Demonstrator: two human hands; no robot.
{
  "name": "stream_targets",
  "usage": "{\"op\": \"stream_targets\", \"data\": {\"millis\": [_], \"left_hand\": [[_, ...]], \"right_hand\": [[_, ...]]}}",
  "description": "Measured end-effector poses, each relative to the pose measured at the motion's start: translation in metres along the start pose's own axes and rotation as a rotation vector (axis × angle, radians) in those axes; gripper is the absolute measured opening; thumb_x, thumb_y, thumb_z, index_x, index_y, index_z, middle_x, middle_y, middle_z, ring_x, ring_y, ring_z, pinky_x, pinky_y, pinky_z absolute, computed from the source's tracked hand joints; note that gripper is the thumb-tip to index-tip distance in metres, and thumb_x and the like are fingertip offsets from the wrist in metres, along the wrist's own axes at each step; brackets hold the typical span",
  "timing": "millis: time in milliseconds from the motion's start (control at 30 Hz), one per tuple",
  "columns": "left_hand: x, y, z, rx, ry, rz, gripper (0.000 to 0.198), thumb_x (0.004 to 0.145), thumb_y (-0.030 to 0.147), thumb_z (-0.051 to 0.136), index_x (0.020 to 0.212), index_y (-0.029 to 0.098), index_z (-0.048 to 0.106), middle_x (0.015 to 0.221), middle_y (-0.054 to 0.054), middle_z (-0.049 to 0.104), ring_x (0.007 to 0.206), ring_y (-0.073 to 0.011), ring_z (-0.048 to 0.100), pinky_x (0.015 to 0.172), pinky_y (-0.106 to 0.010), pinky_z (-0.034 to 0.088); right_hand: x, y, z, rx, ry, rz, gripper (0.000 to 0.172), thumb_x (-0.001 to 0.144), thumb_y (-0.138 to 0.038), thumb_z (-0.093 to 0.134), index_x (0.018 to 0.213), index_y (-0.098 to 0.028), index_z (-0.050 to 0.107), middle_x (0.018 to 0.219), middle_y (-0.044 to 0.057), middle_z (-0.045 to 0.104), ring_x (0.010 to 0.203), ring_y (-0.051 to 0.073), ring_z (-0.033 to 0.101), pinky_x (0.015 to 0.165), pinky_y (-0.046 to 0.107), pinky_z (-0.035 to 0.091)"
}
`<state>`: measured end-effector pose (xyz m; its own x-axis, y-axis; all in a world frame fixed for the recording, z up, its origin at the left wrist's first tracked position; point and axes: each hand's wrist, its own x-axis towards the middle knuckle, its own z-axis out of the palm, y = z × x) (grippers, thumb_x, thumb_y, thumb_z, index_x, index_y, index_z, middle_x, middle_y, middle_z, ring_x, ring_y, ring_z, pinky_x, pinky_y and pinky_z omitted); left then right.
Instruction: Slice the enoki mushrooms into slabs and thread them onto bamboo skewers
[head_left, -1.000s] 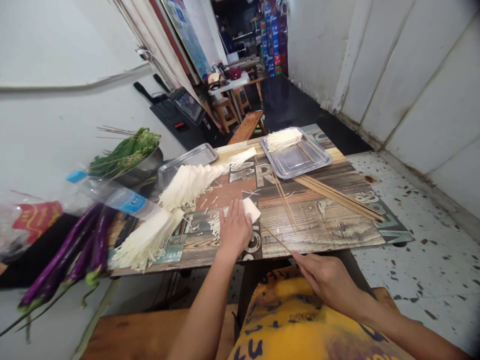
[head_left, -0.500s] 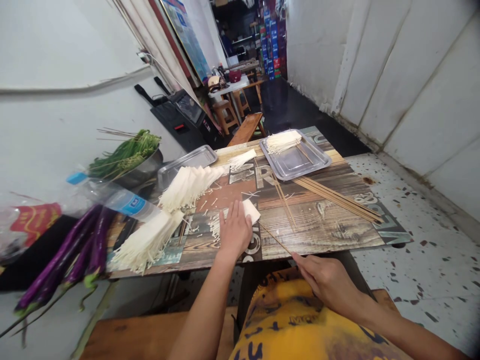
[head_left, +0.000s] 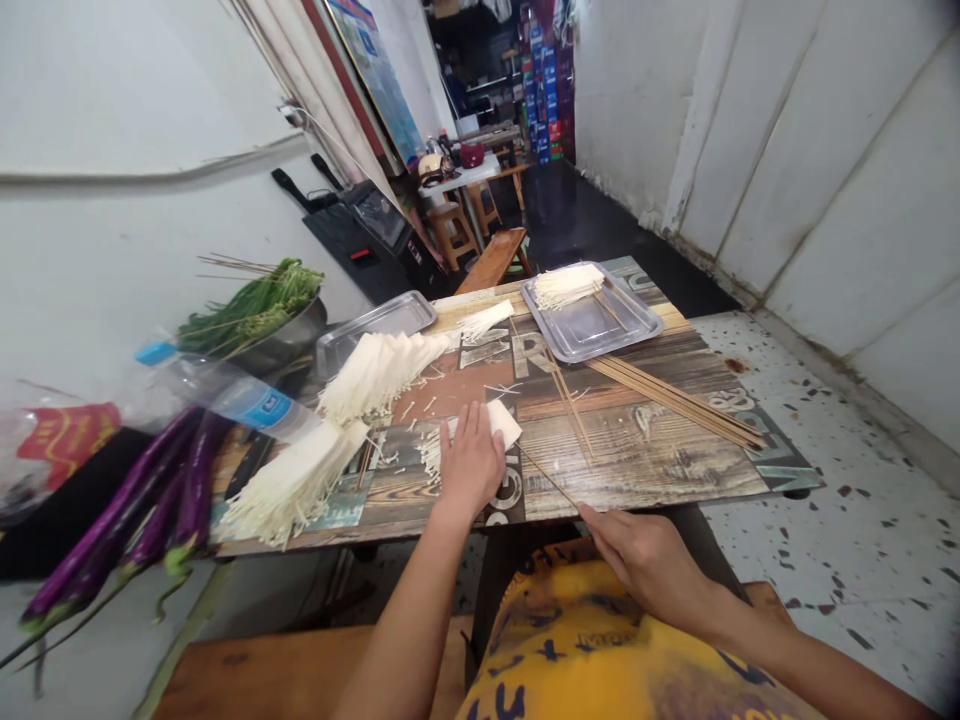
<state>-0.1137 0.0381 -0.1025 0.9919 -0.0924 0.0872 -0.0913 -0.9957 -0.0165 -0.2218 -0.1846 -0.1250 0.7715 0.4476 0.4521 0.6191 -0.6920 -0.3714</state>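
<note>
My left hand (head_left: 471, 462) lies flat on a slab of enoki mushrooms (head_left: 502, 420), fingers stretched out, pressing it against the table. In my right hand (head_left: 645, 555) a thin bamboo skewer (head_left: 546, 473) is pinched near its end. The skewer's far end meets the cut base of the slab; how deep it sits inside is hidden. Left of my hands, more enoki slabs (head_left: 379, 370) are fanned out, with another pile (head_left: 289, 485) by the table's near edge. A metal tray (head_left: 581, 335) at the back holds skewered enoki (head_left: 568, 285).
Loose bamboo skewers (head_left: 679, 400) lie on the right of the table (head_left: 637, 465). On the left are a water bottle (head_left: 225, 390), purple eggplants (head_left: 142, 510), a bowl of skewered greens (head_left: 259, 310) and a second tray (head_left: 382, 325). A wooden bench (head_left: 491, 262) stands beyond.
My right hand has shifted slightly left with the skewer, toward the enoki slab. The left hand stays pressed on the slab.
</note>
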Motion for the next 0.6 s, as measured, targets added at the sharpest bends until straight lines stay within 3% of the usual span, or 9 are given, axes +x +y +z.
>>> {"op": "stream_targets", "data": {"millis": [600], "left_hand": [[0.0006,-0.0007,-0.0032,-0.019,-0.023,0.02,0.053,0.094,0.03,0.023,0.143,0.011,0.033,0.15,-0.01,0.03,0.14,-0.0225,0.025,0.113,-0.052,0.018]], "right_hand": [[0.0087,-0.0044,0.0106,-0.115,-0.031,-0.082,0.032,0.088,-0.01,0.041,0.116,-0.007,0.056,0.069,0.004,0.064,0.056,0.013,0.055,0.05,0.024,0.037]]}}
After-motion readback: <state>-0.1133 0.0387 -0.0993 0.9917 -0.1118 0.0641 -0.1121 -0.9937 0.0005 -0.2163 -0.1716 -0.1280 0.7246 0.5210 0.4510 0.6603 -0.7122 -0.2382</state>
